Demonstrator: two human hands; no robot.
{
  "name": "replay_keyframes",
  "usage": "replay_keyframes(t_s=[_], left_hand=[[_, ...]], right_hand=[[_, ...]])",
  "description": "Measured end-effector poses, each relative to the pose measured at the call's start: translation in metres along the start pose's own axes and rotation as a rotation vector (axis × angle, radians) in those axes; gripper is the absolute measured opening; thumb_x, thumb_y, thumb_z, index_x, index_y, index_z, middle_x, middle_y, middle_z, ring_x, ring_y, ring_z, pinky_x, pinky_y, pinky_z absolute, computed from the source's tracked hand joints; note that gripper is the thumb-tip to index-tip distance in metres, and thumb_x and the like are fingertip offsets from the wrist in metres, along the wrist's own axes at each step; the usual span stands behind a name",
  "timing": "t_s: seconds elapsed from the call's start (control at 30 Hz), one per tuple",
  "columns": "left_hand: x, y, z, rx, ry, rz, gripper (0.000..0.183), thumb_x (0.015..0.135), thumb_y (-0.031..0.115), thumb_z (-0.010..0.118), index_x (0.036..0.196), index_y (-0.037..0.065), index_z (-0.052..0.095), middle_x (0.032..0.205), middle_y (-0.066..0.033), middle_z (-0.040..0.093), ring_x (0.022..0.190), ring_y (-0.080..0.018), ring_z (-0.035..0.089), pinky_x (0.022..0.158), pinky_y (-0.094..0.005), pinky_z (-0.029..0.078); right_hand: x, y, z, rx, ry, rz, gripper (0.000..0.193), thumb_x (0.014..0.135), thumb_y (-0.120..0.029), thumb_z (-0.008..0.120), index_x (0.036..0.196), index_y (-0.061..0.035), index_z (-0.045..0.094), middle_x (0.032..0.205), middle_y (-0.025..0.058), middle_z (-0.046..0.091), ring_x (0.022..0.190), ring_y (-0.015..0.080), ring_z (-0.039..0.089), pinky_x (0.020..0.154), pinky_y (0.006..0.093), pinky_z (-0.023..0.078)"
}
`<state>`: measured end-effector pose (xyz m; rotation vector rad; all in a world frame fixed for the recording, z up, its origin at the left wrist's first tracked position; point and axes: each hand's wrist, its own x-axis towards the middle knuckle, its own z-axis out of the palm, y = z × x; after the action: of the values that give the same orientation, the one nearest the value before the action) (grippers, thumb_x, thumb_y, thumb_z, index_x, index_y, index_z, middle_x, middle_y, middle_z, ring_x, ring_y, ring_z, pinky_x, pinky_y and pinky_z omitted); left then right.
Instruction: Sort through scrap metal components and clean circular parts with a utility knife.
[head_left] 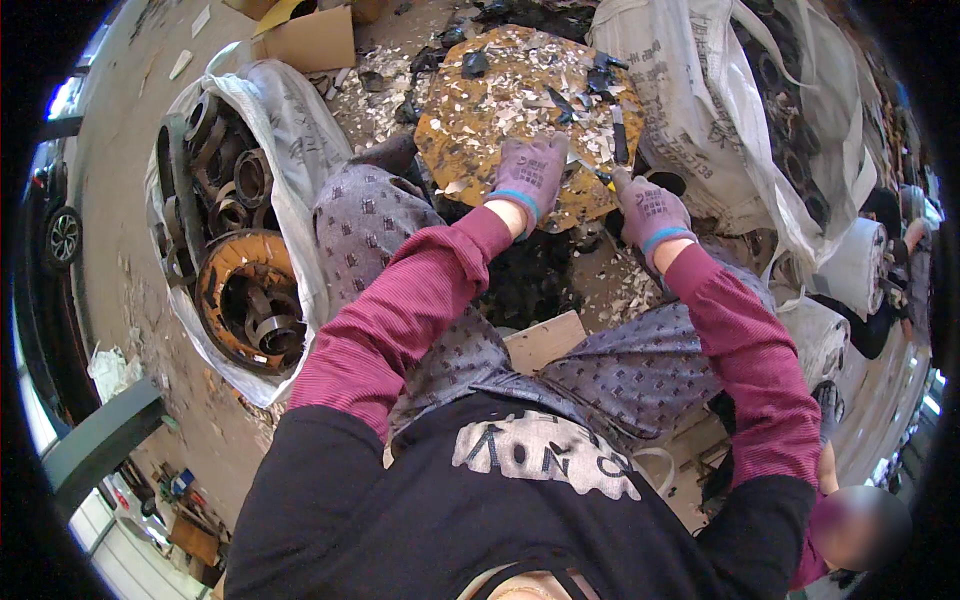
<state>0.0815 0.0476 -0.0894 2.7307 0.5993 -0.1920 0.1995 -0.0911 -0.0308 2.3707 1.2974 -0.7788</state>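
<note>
Right hand (652, 212), gloved, is closed around one slim bladed tool (605, 181) with a yellow part, which points inward over the near right of the board. Left hand (530, 177), also gloved, has its fingers curled down near the board's near edge; whether it grips anything cannot be told, as its back hides the fingers. A narrow gap separates the two hands, with the blade reaching into it.

Beneath them is one many-sided, yellow-brown board (470, 125), strewn with pale chips (520, 75) too many to count. One long black piece (619, 135) lies by its right edge, and one dark lump (475, 65) toward its far left.

Two big white sacks flank the work: the left sack (290, 110) holds many metal rings (252, 178), and the right sack (680, 100) crowds close to the board's right edge, limiting sideways room there. One cardboard box (305, 45) stands beyond, at the far left.
</note>
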Motion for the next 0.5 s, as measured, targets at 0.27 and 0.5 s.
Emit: replay_keyframes(t_s=[0.27,0.5], left_hand=[[0.003,0.002,0.006,-0.015,-0.034,-0.089,0.05,0.075,0.017,0.068,0.119,0.007,0.046,0.106,-0.0169,0.061,0.101,-0.0335,0.06,0.089,-0.0436,0.042],[-0.003,-0.011,0.008,-0.057,0.074,-0.078,0.048,0.077,0.023,0.07,0.115,0.006,0.046,0.103,-0.0163,0.064,0.095,-0.0328,0.064,0.085,-0.0433,0.045]], right_hand=[[0.015,0.011,0.023,0.15,0.075,-0.033,0.041,0.083,0.001,0.052,0.122,-0.0082,0.045,0.112,0.0206,0.061,0.104,0.0359,0.06,0.083,0.0443,0.05],[0.005,0.011,0.006,0.182,0.049,-0.097,0.046,0.078,0.004,0.054,0.123,-0.0077,0.046,0.107,0.0222,0.061,0.099,0.0372,0.061,0.081,0.0439,0.049]])
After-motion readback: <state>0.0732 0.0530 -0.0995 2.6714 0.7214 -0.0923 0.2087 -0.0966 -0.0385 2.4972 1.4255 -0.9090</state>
